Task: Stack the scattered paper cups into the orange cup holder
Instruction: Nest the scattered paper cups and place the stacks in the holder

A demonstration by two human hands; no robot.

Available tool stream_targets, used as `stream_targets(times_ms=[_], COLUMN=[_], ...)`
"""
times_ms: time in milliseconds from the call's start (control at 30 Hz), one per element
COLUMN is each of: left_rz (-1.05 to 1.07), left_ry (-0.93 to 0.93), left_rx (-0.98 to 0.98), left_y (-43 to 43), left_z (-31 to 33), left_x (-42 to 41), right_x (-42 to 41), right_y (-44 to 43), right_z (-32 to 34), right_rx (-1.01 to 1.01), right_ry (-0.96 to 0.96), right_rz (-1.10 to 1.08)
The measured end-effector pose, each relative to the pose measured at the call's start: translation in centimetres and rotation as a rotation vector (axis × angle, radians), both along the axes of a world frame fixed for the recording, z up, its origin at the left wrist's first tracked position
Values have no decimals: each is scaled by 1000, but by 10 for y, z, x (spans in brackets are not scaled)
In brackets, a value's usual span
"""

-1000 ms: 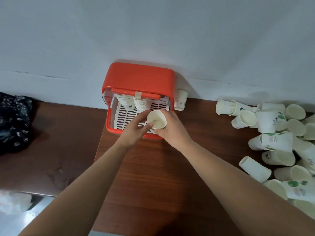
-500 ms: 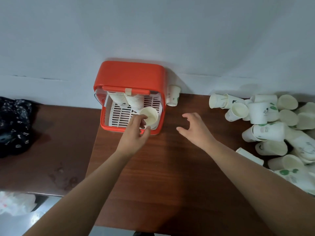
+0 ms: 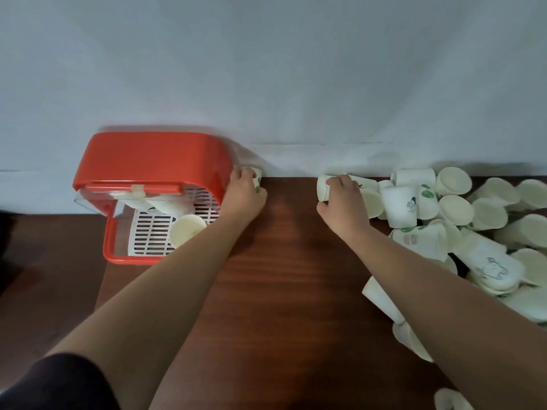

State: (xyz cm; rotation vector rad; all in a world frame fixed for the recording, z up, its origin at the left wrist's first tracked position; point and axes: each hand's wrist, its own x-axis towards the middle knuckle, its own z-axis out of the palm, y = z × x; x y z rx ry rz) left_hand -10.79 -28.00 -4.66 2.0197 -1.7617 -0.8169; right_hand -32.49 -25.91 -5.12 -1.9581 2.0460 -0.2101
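One cup [image 3: 322,187] in R hand [image 3: 342,201] lies sideways; mouth left

Cup holder [image 3: 154,158] left on table [image 3: 281,291], against wall [image 3: 266,69]; cup pile [image 3: 473,214] at right.

An orange plastic cup holder [image 3: 151,156] shows a white slotted grid [image 3: 154,232]; cream-white paper cups [image 3: 399,208] carry green leaf prints and black line drawings; the wooden bench [image 3: 281,291] is reddish-brown, grain-streaked.
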Motion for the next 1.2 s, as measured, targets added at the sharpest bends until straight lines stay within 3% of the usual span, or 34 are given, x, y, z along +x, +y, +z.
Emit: stream_targets(times_ms=[200, 433, 533, 667, 833, 933, 1067, 1200], left_rz=[87, 22, 3, 24, 141, 108, -9, 2], left_ry=[-83, -43, 0, 67, 318, 439, 460, 501], left_rx=[181, 128, 129, 80, 39, 16, -52, -111], left_y=[-32, -30, -22, -6, 19, 50, 88, 119], left_z=[-40, -72, -69, -55, -22, 4, 26, 50], left_x=[-11, -13, -18, -18, -5, 10, 43, 88], right_x=[-13, -16, -9, 2, 16, 22, 40, 72], right_y=[-30, -44, -39, -34, -12, 12, 44, 69], right_z=[-30, -49, -51, -39, 0, 22, 38, 52], right_rx=[37, 13, -49, -51, -5, 55, 115, 139], right_ry=[244, 406, 387, 179, -425, -654, -757, -785], right_rz=[168, 262, 308, 252, -52, -166, -217, -181])
